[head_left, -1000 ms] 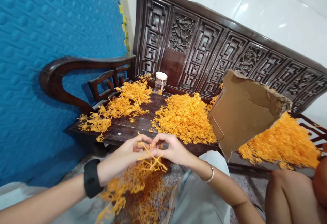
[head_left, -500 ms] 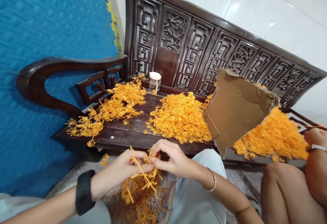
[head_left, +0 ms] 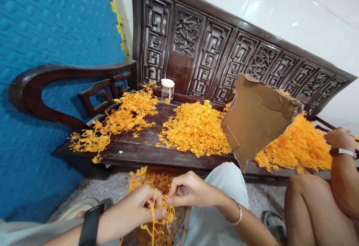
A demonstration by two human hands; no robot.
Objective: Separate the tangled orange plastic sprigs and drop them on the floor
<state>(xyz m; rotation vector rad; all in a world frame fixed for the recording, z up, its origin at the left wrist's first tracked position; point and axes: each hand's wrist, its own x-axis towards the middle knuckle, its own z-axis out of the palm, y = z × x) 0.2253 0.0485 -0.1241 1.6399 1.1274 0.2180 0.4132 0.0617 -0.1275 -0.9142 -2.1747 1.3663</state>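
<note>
1. Mat (head_left: 56, 25), blue and textured, beyond the dark wooden armrest (head_left: 25, 89).
2. Left heap (head_left: 131, 107) of orange branching pieces, on the bench (head_left: 143, 145), its near end by the seat's front edge.
3. Left hand (head_left: 141, 205), a black band (head_left: 90, 223) at its wrist. I record it as narrow: thumb and curled fingers hold an orange sprig.
4. Orange sprig (head_left: 170, 213), item in hand. I find it between the two hands, in front of the bench, above an orange tangle (head_left: 161, 178); its lower end runs toward my bottom edge of view.
5. Lidded cup (head_left: 167, 89), clear with a white top, upright at the seat's back.
6. Right hand (head_left: 190, 190), silver bangle at the wrist. Thumb and forefinger pinch the sprig's upper part. Step in hand, as I judge it: fine fingerwork on one sprig. The next move, I reckon, calls for a firm left hold and a precise right pinch.
7. Middle heap (head_left: 196, 130), orange, dense.
8. Cardboard (head_left: 258, 115), brown, tilted.
9. Right heap (head_left: 300, 148), orange, partly behind the cardboard.
10. Co-worker's hand (head_left: 340, 139), banded wrist; I cannot tell its grip.
</note>
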